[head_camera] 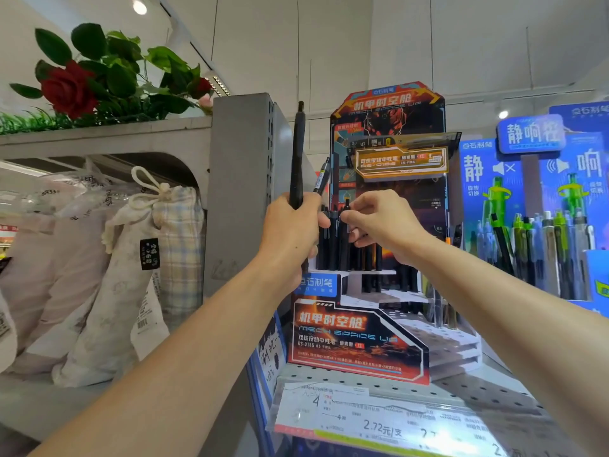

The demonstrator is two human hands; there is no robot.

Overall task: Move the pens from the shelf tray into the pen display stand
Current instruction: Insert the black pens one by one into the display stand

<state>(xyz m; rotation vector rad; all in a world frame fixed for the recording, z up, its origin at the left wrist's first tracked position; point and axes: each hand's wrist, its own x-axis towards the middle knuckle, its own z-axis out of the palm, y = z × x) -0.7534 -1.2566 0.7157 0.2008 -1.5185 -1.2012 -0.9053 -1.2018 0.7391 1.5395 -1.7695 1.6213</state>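
Restocking black pens in a tiered pen display stand (359,344) on a shop shelf (461,387).

Best done one pen at a time, lowered straight into a free hole. Left hand (291,232) wrapped round spare pens (298,156), held upright; right hand (382,222) fingers (351,216) pinching a pen (346,206) at the top row.

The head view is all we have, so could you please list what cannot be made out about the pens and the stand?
- Shelf tray: not in the head view.
- Lower ends of the pens held by the left hand: hidden in its fist.
- Pen display stand back row: partly covered by both hands; the count is unclear.
- What the right hand pinches: fingertips hide it.
- Price label small print: blurred.
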